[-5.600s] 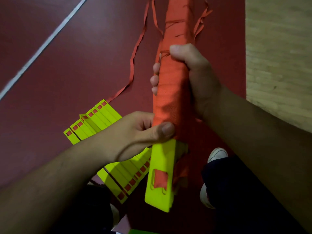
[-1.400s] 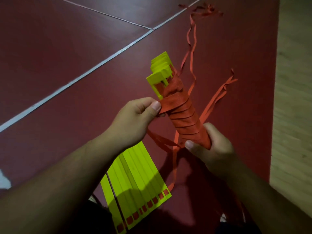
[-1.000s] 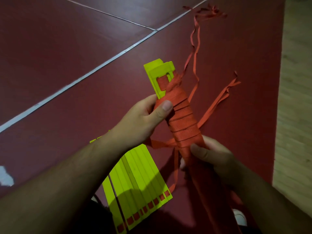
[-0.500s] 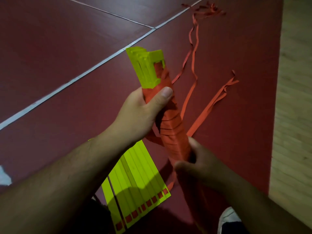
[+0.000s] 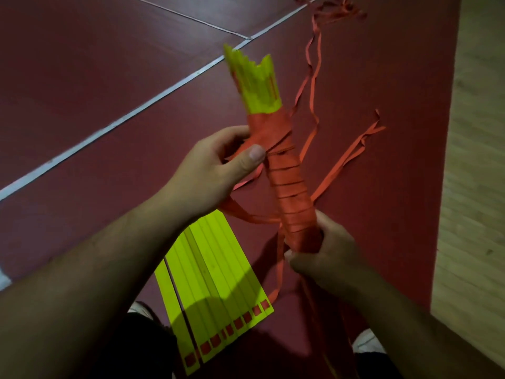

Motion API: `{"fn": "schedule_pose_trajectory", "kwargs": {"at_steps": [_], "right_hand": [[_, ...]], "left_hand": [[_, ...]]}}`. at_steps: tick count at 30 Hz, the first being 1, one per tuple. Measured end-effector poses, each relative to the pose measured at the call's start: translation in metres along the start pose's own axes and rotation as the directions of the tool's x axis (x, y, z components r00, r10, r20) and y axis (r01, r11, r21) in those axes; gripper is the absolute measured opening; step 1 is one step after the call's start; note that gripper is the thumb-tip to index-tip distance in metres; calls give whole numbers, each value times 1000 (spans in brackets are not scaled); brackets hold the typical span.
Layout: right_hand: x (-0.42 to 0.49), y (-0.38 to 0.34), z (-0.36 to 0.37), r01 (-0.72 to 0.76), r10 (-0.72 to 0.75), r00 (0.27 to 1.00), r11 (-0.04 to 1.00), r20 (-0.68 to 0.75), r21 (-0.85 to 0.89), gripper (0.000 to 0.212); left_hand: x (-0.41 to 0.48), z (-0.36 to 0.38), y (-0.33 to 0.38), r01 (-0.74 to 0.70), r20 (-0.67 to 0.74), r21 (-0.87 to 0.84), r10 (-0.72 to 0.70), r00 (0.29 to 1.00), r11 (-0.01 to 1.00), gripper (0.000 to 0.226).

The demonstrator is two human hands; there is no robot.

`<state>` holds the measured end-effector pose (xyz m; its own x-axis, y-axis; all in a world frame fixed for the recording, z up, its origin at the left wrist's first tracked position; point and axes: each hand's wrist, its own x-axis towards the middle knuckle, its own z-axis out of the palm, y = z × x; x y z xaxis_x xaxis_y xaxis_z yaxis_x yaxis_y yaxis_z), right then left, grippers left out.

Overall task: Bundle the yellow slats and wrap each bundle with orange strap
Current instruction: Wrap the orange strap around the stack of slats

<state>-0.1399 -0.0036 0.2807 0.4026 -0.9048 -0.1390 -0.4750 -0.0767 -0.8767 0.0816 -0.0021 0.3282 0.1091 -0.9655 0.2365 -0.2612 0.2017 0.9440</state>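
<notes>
Bundle of flat yellow plastic slats: one long stack, wound along most of its length with flat orange strap; held in the air between both hands, tilted with its far end raised and pointing away; bare yellow tips show above the wrapping, blurred; lower end hidden inside the right hand.

Smooth dark red floor: fills most of the view; crossed by thin white lines.

Pale wood-grain floor strip: runs down the right edge.

Loose row of flat yellow slats: lying side by side on the red floor under the left forearm; each near end shows a small red square; below the held bundle, apart from it.

Left hand: at the upper part of the wrapping; thumb pressed on a band of strap that crosses the bundle slantwise, fingers curled behind; strap pinched.

Right hand: fingers wrapped round the bundle's lower end; firm grip.

Loose orange strap tails: several trail over the red floor to the far right, two thin ones reaching a tangle at the top edge; others hang between the hands.

White shoe toes: at the bottom edge, one on each side.
</notes>
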Motion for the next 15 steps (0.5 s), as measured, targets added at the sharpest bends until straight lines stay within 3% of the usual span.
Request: {"fn": "schedule_pose_trajectory", "kwargs": {"at_steps": [3, 6, 9, 11, 13, 15], "right_hand": [[-3, -3, -3, -10, -15, 995, 972, 101, 234, 61], [-5, -9, -3, -115, -38, 951, 877, 306, 467, 62], [-8, -11, -5, -259, -54, 880, 779, 472, 571, 63], [-8, -9, -8, -361, -27, 833, 730, 552, 580, 75], [-8, -10, -9, -406, -38, 806, 691, 591, 598, 84], [-5, -10, -10, -431, -61, 798, 638, 600, 638, 79]], "left_hand": [[-1, 4, -1, 43, 46, -101, -39, 998, 994, 26], [-3, 8, 0, 135, 38, -169, -130, 991, 976, 14], [-7, 9, -6, 252, 117, -255, -229, 966, 934, 37], [-9, 12, -7, 326, 154, -326, -290, 944, 887, 66], [-10, 17, -5, 337, 154, -348, -301, 941, 875, 86], [-9, 23, 2, 309, 93, -326, -295, 951, 893, 92]]}}
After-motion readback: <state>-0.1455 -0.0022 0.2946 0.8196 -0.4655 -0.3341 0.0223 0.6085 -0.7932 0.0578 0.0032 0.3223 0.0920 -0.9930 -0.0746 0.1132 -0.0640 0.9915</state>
